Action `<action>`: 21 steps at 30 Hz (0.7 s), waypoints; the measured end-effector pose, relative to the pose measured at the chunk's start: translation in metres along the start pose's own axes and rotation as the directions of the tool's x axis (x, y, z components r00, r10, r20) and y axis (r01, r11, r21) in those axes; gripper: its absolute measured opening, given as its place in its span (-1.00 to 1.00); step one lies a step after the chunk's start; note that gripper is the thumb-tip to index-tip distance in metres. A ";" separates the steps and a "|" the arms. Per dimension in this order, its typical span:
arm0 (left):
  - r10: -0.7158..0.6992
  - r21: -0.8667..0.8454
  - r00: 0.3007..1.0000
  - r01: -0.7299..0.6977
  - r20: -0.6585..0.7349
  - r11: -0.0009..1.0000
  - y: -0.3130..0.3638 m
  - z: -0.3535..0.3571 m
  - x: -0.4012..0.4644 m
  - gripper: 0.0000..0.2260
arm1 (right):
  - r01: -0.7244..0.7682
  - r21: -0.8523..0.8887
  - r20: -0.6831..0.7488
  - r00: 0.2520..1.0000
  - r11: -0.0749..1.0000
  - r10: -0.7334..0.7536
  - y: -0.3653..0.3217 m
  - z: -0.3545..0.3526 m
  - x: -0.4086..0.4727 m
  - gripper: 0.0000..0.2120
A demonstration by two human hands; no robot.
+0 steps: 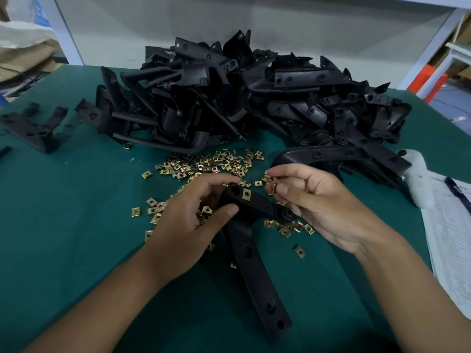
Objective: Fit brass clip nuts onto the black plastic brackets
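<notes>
Left hand [190, 215] gripping black bracket [251, 240], right hand [313, 200] pinching brass clip nut [272, 187]

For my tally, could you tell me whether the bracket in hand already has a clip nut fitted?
Yes, one brass nut sits clipped on the bracket held by the left hand, beside its round hole.

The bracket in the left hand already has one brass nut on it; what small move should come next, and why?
Probably bring the right hand in and slide its nut onto the bracket. The left hand steadies the bracket, one nut is already seated, and the right fingers pinch another just beside it.
</notes>
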State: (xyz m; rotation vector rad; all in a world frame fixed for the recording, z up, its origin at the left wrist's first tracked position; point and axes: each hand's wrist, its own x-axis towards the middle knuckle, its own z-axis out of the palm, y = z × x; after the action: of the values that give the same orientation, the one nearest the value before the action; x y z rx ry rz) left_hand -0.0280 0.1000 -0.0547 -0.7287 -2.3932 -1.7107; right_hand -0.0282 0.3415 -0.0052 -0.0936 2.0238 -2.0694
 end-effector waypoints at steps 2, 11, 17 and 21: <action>0.001 -0.011 1.000 -0.001 -0.006 1.000 0.000 0.000 0.000 -0.71 | -0.008 0.021 -0.006 1.000 1.000 0.008 -0.001 0.000 0.000 -0.74; 0.014 -0.021 0.999 -0.014 -0.033 1.000 0.005 0.000 0.001 -0.72 | 0.024 -0.069 0.013 1.000 0.997 -0.023 0.001 0.000 0.001 -0.76; 0.002 -0.036 0.999 -0.003 -0.033 0.999 0.005 0.000 0.000 -0.73 | 0.028 -0.076 0.011 1.000 0.997 -0.027 0.001 0.001 0.001 -0.80; 0.004 -0.041 0.999 -0.005 -0.033 0.999 0.006 0.000 0.000 -0.73 | 0.030 -0.092 0.007 1.000 0.995 -0.030 0.003 0.002 0.001 -0.79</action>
State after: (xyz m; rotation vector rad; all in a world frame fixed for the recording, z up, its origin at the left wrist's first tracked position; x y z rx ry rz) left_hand -0.0256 0.1010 -0.0498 -0.7058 -2.3394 -1.7615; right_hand -0.0285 0.3392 -0.0081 -0.1468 2.1269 -1.9908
